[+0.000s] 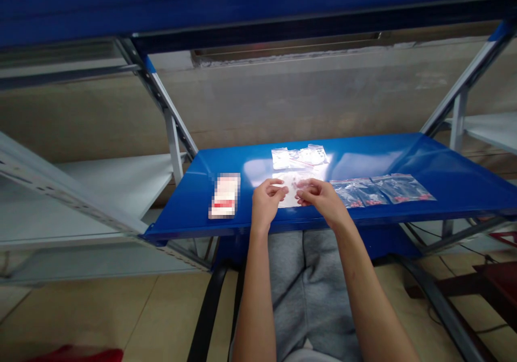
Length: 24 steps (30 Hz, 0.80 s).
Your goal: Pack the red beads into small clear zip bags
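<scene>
My left hand (266, 197) and my right hand (319, 196) meet over the front of a blue shelf (363, 160). Both pinch the edges of a small clear plastic bag (291, 187) that lies between them, fingers curled. Behind it sit a couple of filled clear bags (299, 156). Flat empty zip bags with red strips (379, 189) lie just right of my right hand. A blurred white and red stack (225, 195) rests left of my left hand.
Grey metal shelf posts (174, 136) stand at left and right (458, 117). White shelves (105, 181) flank the blue one. A blue shelf (242, 1) hangs overhead. My grey-trousered legs (307, 286) are below, over a tiled floor.
</scene>
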Motion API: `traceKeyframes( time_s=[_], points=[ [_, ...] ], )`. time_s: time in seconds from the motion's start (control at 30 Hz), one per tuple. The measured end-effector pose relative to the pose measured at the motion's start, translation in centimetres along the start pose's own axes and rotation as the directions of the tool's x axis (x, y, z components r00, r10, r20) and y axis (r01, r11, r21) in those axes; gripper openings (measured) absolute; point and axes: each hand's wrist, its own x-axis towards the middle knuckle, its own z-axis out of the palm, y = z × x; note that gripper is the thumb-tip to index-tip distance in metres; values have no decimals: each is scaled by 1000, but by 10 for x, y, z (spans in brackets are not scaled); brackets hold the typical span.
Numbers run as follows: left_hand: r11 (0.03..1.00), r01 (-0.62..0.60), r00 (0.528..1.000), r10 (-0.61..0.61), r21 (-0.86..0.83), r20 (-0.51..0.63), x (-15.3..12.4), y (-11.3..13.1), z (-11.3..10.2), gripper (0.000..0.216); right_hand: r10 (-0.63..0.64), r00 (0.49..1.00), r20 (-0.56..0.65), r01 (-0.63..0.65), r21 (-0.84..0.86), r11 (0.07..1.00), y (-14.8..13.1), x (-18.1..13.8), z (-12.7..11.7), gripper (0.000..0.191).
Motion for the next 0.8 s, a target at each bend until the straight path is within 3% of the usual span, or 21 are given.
traceKeyframes(
  time_s=[0.1,0.3,0.4,0.5,0.63,0.8],
  points=[
    [996,-8,998,2,92,62,0,1,-8,28,6,1000,6,-6,-12,1000,-2,-1,-2,43],
    [971,-55,977,4,233,213,-3,4,-27,23,-15,993,-121,27,98,995,-6,-4,-4,58],
    [939,-90,981,25,333,195,-3,5,-30,24,-33,992,-122,44,92,995,-5,-4,-5,57],
    [894,-165,984,117,416,137,-6,12,-26,32,-51,989,-142,64,86,994,-2,-3,-1,52],
    [793,-325,945,250,515,212,-14,23,-15,53,-65,991,-116,73,64,995,0,-2,6,44],
    [613,-316,949,220,724,227,-21,27,2,75,-50,998,-37,52,62,997,3,-1,13,43]
  ],
)
